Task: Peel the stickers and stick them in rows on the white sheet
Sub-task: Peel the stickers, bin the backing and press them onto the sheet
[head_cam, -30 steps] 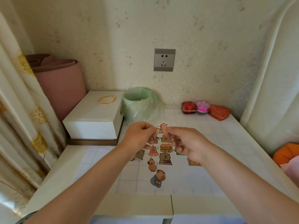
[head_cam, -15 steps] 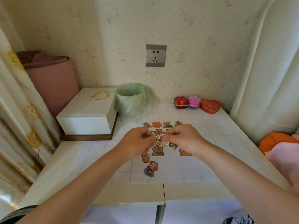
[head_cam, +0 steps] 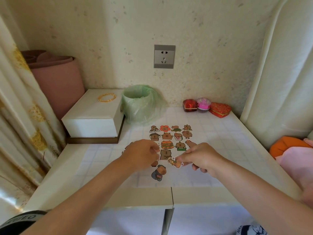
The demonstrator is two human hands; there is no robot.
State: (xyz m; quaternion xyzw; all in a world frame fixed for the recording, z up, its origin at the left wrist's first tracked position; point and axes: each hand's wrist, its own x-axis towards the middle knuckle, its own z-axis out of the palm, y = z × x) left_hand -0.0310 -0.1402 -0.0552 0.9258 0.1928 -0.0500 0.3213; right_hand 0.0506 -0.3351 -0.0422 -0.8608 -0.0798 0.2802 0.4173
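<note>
Stickers (head_cam: 166,136): top two rows, four each; right grip (head_cam: 201,158) pinches one loose sticker (head_cam: 175,162); left grip (head_cam: 144,156) unclear.

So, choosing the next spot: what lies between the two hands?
Head view: a brown capybara sticker lies between the left hand and the right hand, which pinches a peeled sticker.

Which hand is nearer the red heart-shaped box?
Right. The right hand sits in front of the heart-shaped box, pinching a sticker; the left hand is farther left.
</note>
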